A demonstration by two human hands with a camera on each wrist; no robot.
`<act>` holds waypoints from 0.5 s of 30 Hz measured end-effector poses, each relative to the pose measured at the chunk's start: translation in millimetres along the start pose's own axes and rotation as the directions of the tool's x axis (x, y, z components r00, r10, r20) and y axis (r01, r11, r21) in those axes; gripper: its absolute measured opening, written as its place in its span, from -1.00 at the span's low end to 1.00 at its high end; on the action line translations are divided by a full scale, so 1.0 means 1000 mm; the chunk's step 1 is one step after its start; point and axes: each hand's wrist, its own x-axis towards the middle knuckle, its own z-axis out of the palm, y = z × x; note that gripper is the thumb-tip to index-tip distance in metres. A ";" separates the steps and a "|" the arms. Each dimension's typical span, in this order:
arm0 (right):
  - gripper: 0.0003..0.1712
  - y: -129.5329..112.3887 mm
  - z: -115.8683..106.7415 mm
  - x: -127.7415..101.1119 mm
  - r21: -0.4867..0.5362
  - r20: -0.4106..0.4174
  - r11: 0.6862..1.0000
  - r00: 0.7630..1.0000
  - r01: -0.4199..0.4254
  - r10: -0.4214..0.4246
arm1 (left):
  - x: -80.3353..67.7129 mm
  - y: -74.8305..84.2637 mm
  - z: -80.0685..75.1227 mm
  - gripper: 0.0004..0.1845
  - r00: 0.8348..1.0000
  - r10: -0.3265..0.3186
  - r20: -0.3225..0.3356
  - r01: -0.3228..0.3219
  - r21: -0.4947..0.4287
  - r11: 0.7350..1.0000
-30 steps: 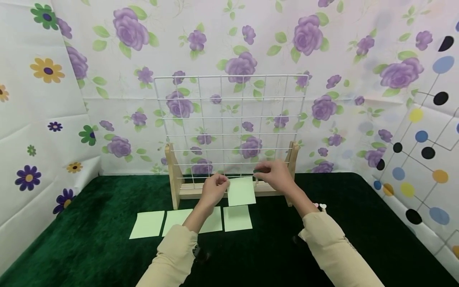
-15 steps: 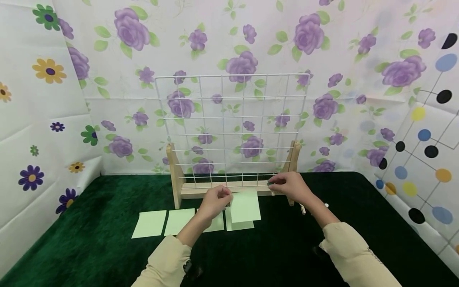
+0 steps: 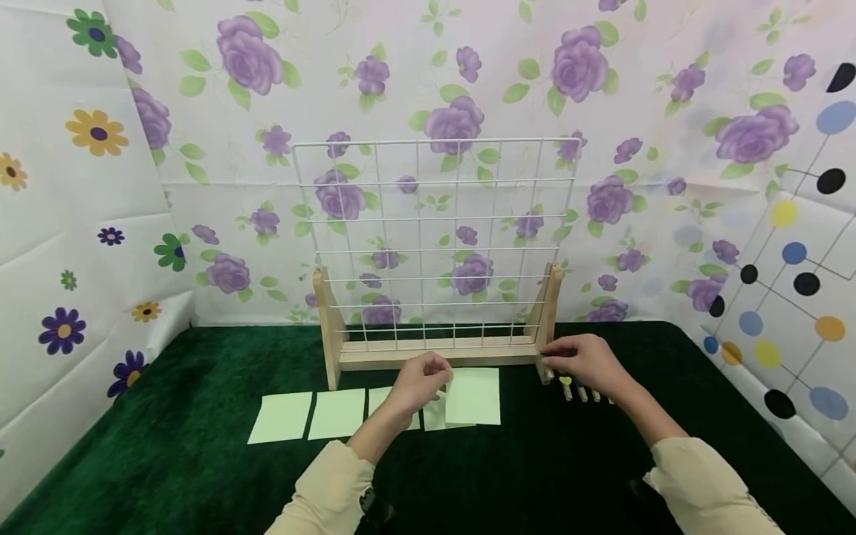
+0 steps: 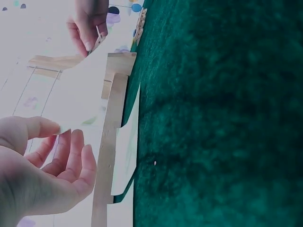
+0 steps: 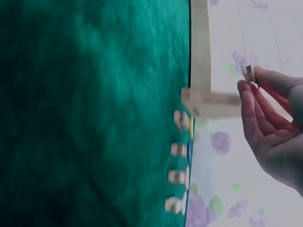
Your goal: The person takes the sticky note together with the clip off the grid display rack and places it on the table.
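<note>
My left hand (image 3: 416,388) pinches a pale green square of paper (image 3: 473,396) by its upper left corner, between thumb and fingertip. That paper hangs upright, partly covering the rightmost of several like sheets (image 3: 281,417) laid in a row on the table. My right hand (image 3: 588,360) pinches a small wooden clothespin (image 5: 247,73) between thumb and fingers, beside the right leg of the rack. In the left wrist view the right hand (image 4: 90,21) shows at the top, also with the clothespin. A white wire grid rack (image 3: 438,218) stands behind both hands.
The grid is held by a wooden stand (image 3: 329,334) with a crossbar. Several clothespins with coloured tops (image 5: 179,150) lie in a row right of the stand. Dark green cloth (image 3: 221,364) covers the table. Patterned sheets hang at the back and sides.
The left hand has lowered the paper and shifted it slightly right, away from the grid. My right hand has moved right and down from the grid, uncovering the row of clothespins.
</note>
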 end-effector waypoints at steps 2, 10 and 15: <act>-0.70 0.004 -0.006 -0.004 -0.010 -0.002 1.000 1.000 -0.012 0.012 | 0.001 0.001 0.001 -0.90 1.000 0.006 0.012 -0.006 -0.002 1.000; -0.64 0.029 -0.026 -0.018 -0.045 -0.008 0.998 0.999 -0.050 0.050 | 0.002 0.002 0.005 -0.90 0.999 0.024 0.036 -0.025 0.003 1.000; -0.62 0.049 -0.038 -0.028 -0.037 -0.008 0.995 0.995 -0.096 0.096 | 0.005 0.002 0.012 -0.89 0.998 0.035 0.052 -0.036 0.009 0.999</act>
